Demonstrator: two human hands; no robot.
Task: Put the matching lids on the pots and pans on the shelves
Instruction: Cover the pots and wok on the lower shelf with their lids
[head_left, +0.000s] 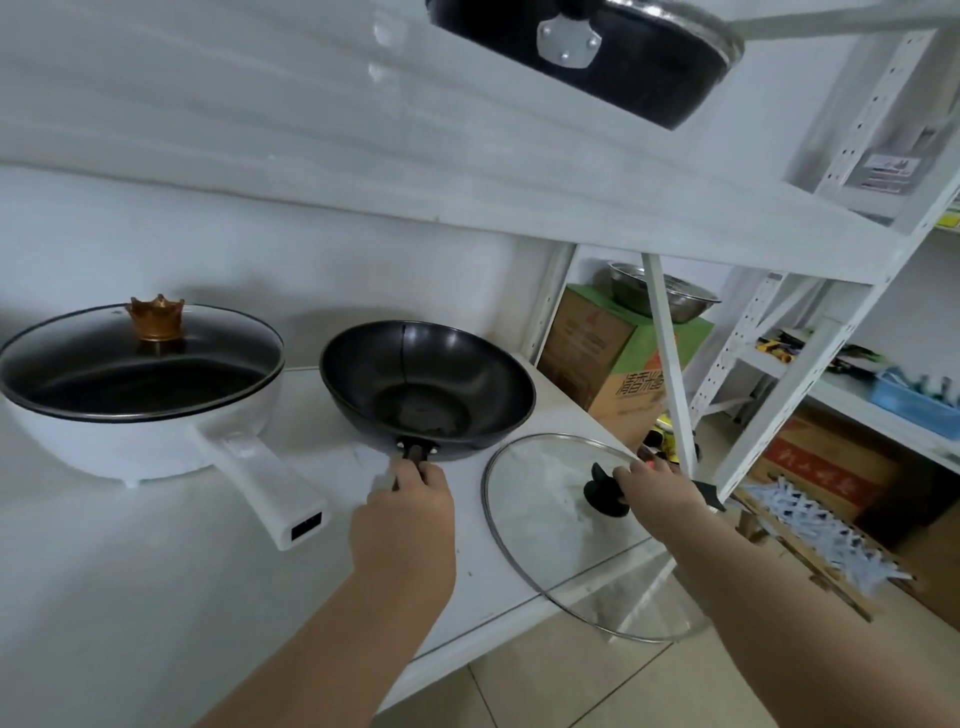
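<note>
Head view: a glass lid (571, 535) is held ready beside an open wok (426, 387) at frame centre.

The wok's handle is clasped by the left hand (405, 514); the lid's black knob is gripped by the right hand (657, 491), the lid tilted at lower right, over the shelf (156, 597) edge and apart from the wok. The white pan (140, 384) at left is already lidded. Judged step: covering the wok. The lid must be levelled, carried left and centred on the rim while the wok is steadied.
</note>
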